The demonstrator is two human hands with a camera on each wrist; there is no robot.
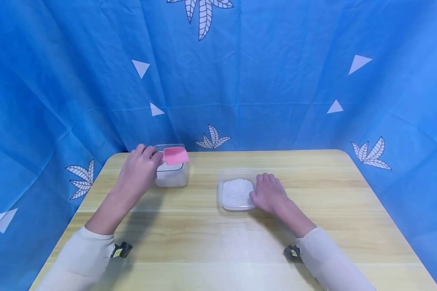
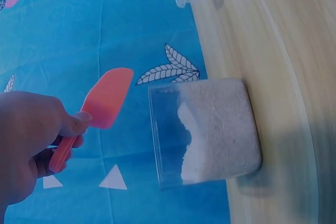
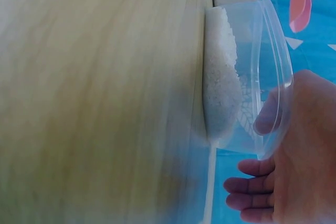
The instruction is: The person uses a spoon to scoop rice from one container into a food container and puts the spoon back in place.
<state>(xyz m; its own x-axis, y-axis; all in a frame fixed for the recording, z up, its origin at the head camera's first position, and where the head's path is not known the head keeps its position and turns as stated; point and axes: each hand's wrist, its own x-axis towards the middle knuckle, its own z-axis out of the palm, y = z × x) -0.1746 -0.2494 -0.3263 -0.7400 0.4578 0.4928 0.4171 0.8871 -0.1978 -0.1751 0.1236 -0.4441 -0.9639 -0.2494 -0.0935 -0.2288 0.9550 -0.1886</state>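
My left hand [image 1: 140, 167] grips a pink scoop [image 1: 176, 155] by its handle, above a tall clear container [image 1: 172, 178]. That container holds white grains, heaped against one side in the left wrist view. No grains can be made out in the scoop [image 2: 108, 98]. To the right stands a shallower clear plastic tub [image 1: 221, 194], part filled with white grains [image 3: 220, 77] that look like rice. At its right rim, my right hand [image 1: 271, 193] holds the tub, thumb inside the wall and fingers outside.
Both containers stand on a light wooden table [image 1: 189, 242], the tall one near its back left edge. A blue patterned cloth [image 1: 269, 72] hangs behind the table and along both sides. Dark wrist devices [image 1: 121, 249] sit at the sleeve cuffs.
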